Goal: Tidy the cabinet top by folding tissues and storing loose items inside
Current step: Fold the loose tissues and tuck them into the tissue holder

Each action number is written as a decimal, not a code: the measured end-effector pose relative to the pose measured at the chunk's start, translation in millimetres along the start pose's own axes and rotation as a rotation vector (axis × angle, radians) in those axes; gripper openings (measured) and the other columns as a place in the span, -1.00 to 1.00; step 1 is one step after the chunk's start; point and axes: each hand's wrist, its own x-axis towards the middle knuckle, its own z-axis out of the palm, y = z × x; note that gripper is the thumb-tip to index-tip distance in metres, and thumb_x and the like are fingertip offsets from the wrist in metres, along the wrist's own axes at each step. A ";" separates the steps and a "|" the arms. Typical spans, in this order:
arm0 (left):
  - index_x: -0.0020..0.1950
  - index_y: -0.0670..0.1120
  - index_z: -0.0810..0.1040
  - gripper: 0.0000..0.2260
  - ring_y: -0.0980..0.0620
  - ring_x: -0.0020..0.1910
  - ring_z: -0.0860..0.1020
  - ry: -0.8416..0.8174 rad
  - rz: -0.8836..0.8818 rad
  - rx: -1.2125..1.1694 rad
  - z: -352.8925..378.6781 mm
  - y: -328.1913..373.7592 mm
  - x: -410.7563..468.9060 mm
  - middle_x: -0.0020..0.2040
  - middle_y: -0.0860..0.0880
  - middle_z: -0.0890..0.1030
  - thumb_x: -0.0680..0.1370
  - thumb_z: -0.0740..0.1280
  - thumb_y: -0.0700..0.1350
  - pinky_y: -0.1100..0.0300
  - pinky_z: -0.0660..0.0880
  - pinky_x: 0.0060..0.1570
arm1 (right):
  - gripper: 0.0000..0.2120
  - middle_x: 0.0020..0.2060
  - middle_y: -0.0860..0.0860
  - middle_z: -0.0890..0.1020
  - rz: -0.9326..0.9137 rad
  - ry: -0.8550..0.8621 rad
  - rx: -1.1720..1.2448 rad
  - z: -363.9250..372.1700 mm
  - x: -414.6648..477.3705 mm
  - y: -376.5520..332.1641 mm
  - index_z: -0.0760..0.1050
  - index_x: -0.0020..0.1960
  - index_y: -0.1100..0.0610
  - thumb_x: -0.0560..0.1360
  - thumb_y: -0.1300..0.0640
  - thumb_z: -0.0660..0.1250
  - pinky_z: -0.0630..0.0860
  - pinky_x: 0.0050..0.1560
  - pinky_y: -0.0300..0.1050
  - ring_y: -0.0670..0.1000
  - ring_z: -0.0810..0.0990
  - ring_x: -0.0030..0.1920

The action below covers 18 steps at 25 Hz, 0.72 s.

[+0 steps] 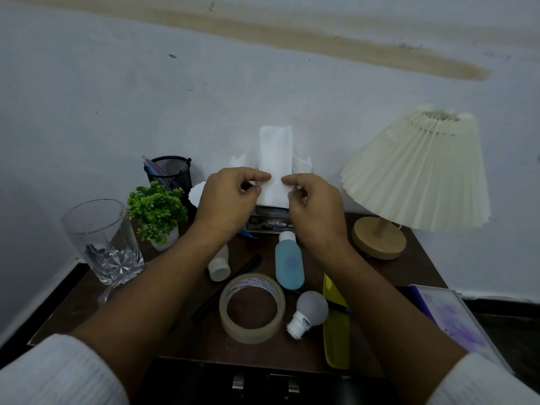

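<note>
Box [264, 223], front panel: bold white letters, of which only "OI" can be read, the rest cut off behind the right hand [317, 211]. Small white sticker beside them with red marks, unreadable.
Tape roll [252, 331], inner core: repeated blue print, too small to read.
Bulb [311, 306], white base: tiny dark mark, illegible.

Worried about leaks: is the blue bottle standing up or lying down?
Lying down. The blue bottle rests flat on the cabinet top, its white cap pointing toward the tissue box.
</note>
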 end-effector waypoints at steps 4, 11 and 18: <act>0.36 -0.02 0.60 -0.65 -0.01 0.19 0.61 -0.132 0.022 0.086 3.4 -0.9 -0.7 0.39 0.03 0.56 0.59 0.36 -0.24 0.04 0.51 0.30 | -0.60 0.37 0.04 0.56 -0.059 -0.097 -0.135 -3.9 -2.9 4.7 0.48 0.43 0.14 0.60 0.29 0.27 0.46 0.40 -0.05 0.03 0.52 0.36; 0.44 -0.08 0.52 -0.61 0.15 -0.23 0.62 -0.251 -0.081 0.031 3.4 -6.7 -2.5 0.48 0.05 0.46 0.62 0.31 -0.29 0.45 0.52 -0.26 | -0.58 0.41 0.05 0.53 -0.096 -0.206 -0.202 -7.3 -11.4 16.8 0.46 0.45 0.15 0.60 0.29 0.29 0.43 0.41 -0.06 0.05 0.50 0.39; 0.47 -0.11 0.48 -0.57 -0.02 0.11 0.65 -0.319 -0.053 0.038 3.1 -11.2 -6.1 0.51 0.03 0.42 0.60 0.33 -0.31 0.27 0.59 0.07 | -0.54 0.43 0.02 0.51 -0.135 -0.261 -0.242 -4.0 -7.5 21.7 0.44 0.47 0.12 0.58 0.28 0.29 0.45 0.42 -0.01 0.04 0.48 0.40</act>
